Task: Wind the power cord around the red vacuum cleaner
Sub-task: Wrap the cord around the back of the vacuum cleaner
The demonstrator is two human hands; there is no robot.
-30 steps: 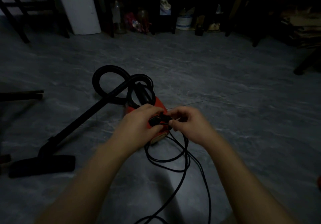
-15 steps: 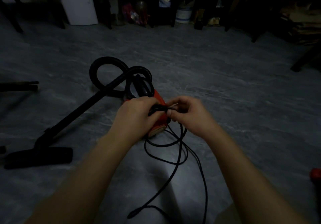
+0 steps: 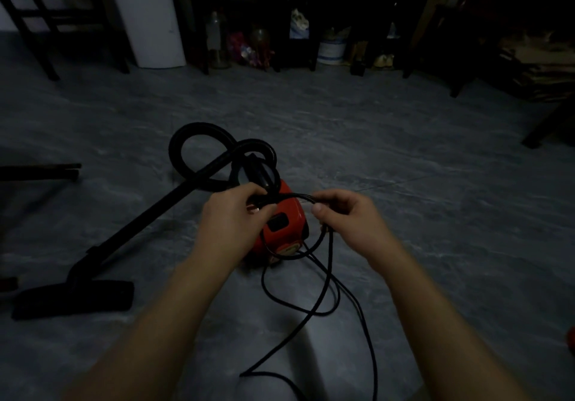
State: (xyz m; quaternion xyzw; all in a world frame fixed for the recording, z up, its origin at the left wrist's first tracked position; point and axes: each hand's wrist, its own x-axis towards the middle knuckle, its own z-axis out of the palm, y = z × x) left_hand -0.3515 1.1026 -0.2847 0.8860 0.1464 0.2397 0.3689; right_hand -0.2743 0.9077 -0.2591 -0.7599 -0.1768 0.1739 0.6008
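The small red vacuum cleaner [image 3: 284, 215] sits on the grey floor in the middle of the dim room. Its black power cord [image 3: 329, 271] runs in loose loops over the floor in front of it and off the bottom edge. My left hand [image 3: 231, 218] is closed on a bundle of cord strands just above the vacuum's top. My right hand [image 3: 340, 214] pinches the same strands a short way to the right, so a stretch of cord spans between both hands. The left hand hides part of the vacuum's body.
The black hose [image 3: 199, 154] coils behind the vacuum, and its wand runs left down to the floor nozzle [image 3: 74, 298]. A white appliance [image 3: 149, 18], dark chair legs [image 3: 37, 36] and shelves with bottles and jars [image 3: 217, 39] line the back wall. Dark furniture [image 3: 529, 67] stands at the right.
My hands have drawn apart, stretching cord strands between them over the vacuum. The loose cord on the floor has shifted, with a bend now lying nearer the bottom edge.
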